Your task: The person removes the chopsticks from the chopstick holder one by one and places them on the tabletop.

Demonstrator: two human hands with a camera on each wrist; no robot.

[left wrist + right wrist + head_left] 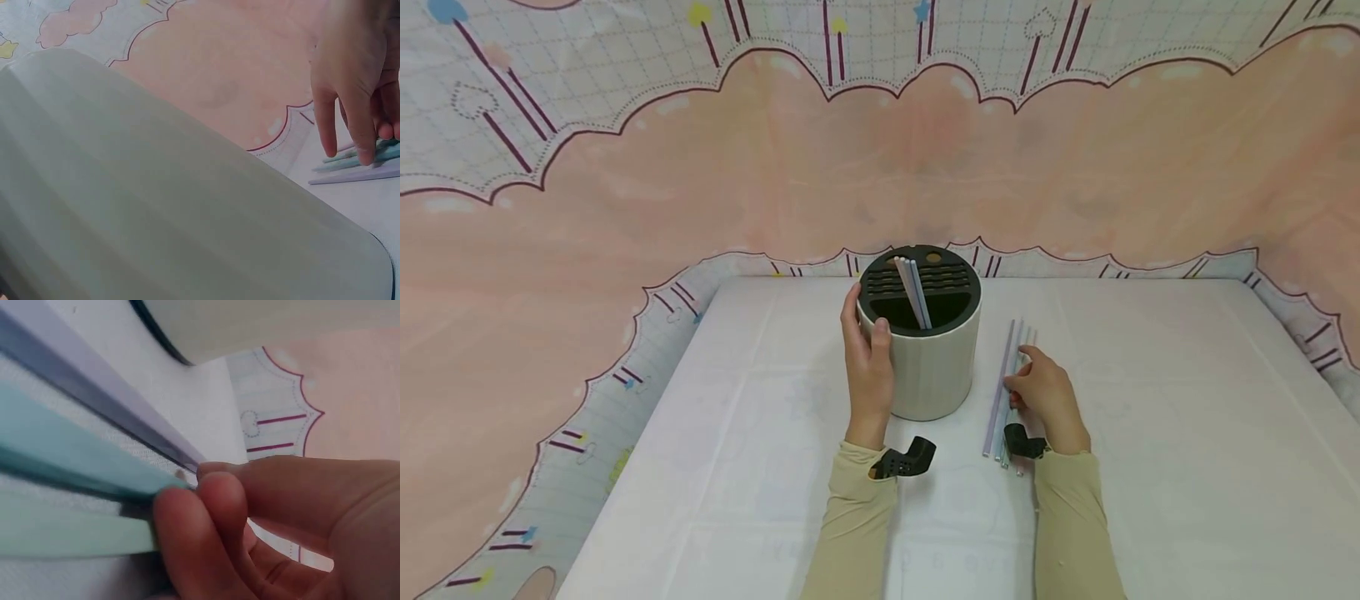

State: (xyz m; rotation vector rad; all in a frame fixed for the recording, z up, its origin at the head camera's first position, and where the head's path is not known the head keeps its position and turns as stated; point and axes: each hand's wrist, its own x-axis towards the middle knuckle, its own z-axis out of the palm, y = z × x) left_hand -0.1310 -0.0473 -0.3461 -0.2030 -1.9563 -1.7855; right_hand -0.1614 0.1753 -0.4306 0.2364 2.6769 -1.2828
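A ribbed off-white round pot (pixel 931 379) with a dark slotted lid (pixel 955 283) stands upright on the white table. Several pale sticks (pixel 912 292) lean in its open front compartment. My left hand (pixel 870 375) holds the pot's left side, thumb near the rim; the pot's wall (pixel 175 181) fills much of the left wrist view. To the pot's right lie several sticks, among them a lilac stick (pixel 94 375), a blue stick (pixel 69 437) and a green stick (pixel 75 534). Over them is my right hand (pixel 1048 396), fingertips touching them; whether it pinches one is hidden.
The white table (pixel 760 500) spreads out on both sides of the pot. Behind it hangs a peach cloth (pixel 850 183) with scalloped outlines and printed lines. A small black camera mount (pixel 910 458) sits on the left wrist, another camera mount (pixel 1024 442) on the right.
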